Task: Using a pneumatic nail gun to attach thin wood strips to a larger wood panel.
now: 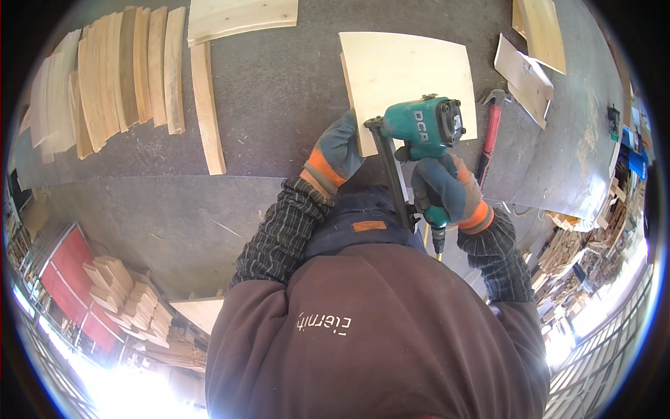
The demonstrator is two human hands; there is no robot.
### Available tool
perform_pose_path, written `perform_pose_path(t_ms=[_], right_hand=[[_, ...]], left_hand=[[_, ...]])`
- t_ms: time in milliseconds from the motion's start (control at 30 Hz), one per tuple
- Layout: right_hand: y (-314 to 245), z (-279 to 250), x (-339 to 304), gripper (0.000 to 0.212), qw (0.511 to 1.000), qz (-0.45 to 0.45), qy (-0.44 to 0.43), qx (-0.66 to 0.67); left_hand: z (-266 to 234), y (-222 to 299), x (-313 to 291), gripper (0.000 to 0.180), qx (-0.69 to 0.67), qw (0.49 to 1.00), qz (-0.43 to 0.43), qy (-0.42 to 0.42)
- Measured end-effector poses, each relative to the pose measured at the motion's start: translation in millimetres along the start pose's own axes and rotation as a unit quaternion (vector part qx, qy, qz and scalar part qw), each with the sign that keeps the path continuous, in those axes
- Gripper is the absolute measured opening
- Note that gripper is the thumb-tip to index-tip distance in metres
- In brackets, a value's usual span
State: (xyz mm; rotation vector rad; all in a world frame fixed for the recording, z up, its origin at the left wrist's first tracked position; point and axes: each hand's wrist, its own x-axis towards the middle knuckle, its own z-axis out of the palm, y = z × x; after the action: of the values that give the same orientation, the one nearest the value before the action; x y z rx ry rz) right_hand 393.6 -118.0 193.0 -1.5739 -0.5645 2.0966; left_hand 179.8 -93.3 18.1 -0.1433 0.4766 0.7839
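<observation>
A pale plywood board (412, 66) lies on the dark worktable in front of me, with a narrow wooden strip (366, 144) under its left edge. My left hand (336, 153), in a grey and orange glove, is closed on the near left corner, where board and strip meet. My right hand (450, 187), gloved alike, grips the handle of a teal pneumatic nail gun (417, 126). The gun's black nose is at the board's left edge near that corner; whether it touches the wood I cannot tell. Its long black magazine slants back toward me, and an air hose fitting hangs below the handle.
A red-handled claw hammer (490, 136) lies right of the board, beside nailed wood pieces (528, 77). On the left are a single strip (207, 112), a row of several strips (129, 70) and another panel (241, 15). Stacked wood (129, 297) stands behind at lower left.
</observation>
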Motion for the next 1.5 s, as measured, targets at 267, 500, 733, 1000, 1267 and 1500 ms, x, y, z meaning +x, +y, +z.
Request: perform_pose_path(t_ms=[267, 500, 733, 1000, 1267, 1500], right_hand=[[-5.4, 9.4, -2.1, 0.042, 0.998, -0.011, 0.032, -0.046], [-14.9, 4.8, -3.5, 0.036, 0.999, 0.030, 0.022, -0.040], [-17.9, 3.6, -9.8, 0.035, 0.998, -0.019, 0.032, -0.050], [-25.0, -11.2, 17.1, 0.032, 0.996, -0.069, 0.059, -0.026], [-51.0, -5.7, 50.9, 0.035, 0.993, -0.100, 0.054, -0.031], [-57.4, 0.9, 89.9, 0.035, 0.994, -0.080, 0.068, -0.031]], left_hand=[[-3.0, -1.0, 1.4, 0.053, 0.014, 1.000, 0.001, -0.008], [-1.9, -1.1, 1.3, 0.055, 0.018, 1.000, 0.008, -0.002], [5.3, 3.8, 5.0, 0.049, 0.009, 0.999, -0.012, -0.030], [6.9, 8.8, 15.4, 0.054, 0.036, 0.999, -0.012, 0.001], [16.0, 6.4, 11.6, 0.051, 0.073, 0.996, 0.025, 0.046], [15.9, 0.0, 22.9, 0.055, 0.423, 0.875, 0.091, 0.218]])
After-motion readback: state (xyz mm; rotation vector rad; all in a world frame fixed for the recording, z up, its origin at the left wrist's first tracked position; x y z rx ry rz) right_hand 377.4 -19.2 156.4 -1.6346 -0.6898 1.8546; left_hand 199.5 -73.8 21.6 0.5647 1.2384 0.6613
